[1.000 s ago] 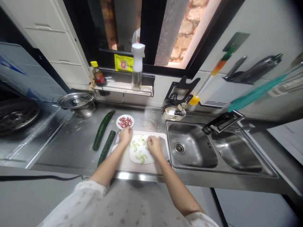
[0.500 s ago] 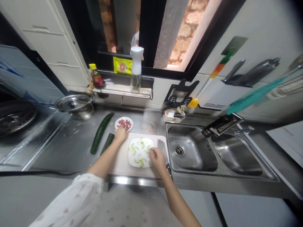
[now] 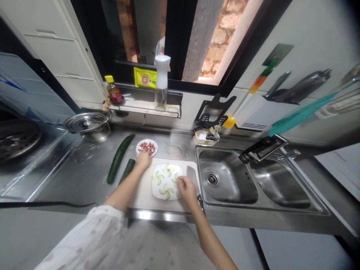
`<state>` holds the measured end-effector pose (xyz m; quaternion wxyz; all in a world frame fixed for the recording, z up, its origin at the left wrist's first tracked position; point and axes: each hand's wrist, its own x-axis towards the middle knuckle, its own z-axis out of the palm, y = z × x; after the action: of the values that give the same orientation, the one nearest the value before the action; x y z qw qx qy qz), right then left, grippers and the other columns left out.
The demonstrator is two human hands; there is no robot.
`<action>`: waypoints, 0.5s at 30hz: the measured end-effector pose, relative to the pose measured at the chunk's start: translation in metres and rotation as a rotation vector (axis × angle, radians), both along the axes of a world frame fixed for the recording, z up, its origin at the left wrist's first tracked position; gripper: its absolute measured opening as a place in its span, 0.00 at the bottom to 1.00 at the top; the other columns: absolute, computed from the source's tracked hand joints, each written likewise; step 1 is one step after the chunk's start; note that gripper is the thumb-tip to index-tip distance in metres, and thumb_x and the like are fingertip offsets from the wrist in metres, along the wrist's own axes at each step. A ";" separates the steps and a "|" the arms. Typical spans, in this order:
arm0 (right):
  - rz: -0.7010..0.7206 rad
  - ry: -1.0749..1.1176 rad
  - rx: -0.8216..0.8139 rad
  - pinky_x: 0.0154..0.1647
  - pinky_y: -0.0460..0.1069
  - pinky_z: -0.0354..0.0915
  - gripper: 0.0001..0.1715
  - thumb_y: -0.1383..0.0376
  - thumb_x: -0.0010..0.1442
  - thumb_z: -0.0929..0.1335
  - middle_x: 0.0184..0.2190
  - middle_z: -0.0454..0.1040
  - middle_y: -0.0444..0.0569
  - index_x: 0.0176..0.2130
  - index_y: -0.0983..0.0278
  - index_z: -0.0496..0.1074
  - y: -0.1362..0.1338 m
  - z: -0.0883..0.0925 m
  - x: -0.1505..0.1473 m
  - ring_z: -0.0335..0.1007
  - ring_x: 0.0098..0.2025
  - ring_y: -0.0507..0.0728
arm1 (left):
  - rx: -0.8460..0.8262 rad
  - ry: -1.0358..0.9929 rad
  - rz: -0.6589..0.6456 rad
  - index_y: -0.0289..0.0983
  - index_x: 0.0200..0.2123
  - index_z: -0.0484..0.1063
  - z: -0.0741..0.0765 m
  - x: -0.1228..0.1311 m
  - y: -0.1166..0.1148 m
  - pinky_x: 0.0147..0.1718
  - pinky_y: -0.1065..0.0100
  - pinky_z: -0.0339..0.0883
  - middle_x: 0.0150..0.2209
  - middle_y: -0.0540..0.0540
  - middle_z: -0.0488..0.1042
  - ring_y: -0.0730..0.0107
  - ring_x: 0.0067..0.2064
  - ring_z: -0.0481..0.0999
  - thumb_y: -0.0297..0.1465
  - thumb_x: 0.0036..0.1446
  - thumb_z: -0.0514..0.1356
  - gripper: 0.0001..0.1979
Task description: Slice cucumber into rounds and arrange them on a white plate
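A white square plate point(image 3: 165, 181) with cucumber slices laid in pinwheel shapes sits on a white cutting board point(image 3: 144, 191). My right hand point(image 3: 186, 189) rests curled at the plate's right edge, fingers pinched together; what they hold is too small to see. My left hand point(image 3: 143, 159) is curled at the board's far left corner, beside a half cucumber point(image 3: 127, 170) and just below a small dish of red chopped bits point(image 3: 146, 147). A whole cucumber point(image 3: 119, 157) lies further left. A cleaver point(image 3: 194, 183) lies on the board's right edge.
A double steel sink point(image 3: 253, 180) with a tap point(image 3: 264, 148) is on the right. A lidded pot point(image 3: 87, 124) stands at the back left. A shelf holds a sauce bottle point(image 3: 113, 90) and a spray bottle point(image 3: 162, 80). Utensils hang on the right wall.
My right hand drew back from the plate's middle to its right edge, uncovering the cleaver. My left hand slid slightly left toward the half cucumber. In the last half second almost nothing moved.
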<state>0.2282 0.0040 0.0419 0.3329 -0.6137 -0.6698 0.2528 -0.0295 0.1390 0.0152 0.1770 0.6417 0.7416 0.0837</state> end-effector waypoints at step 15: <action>-0.015 0.027 0.024 0.41 0.50 0.64 0.15 0.60 0.62 0.61 0.35 0.76 0.52 0.37 0.63 0.74 -0.006 0.000 0.003 0.71 0.38 0.57 | -0.027 -0.031 0.038 0.42 0.50 0.72 0.002 0.000 0.002 0.50 0.60 0.61 0.51 0.39 0.73 0.56 0.52 0.70 0.36 0.60 0.53 0.17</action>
<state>0.2315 -0.0016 0.0417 0.3509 -0.6111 -0.6638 0.2504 -0.0295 0.1409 0.0168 0.1956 0.6237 0.7518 0.0871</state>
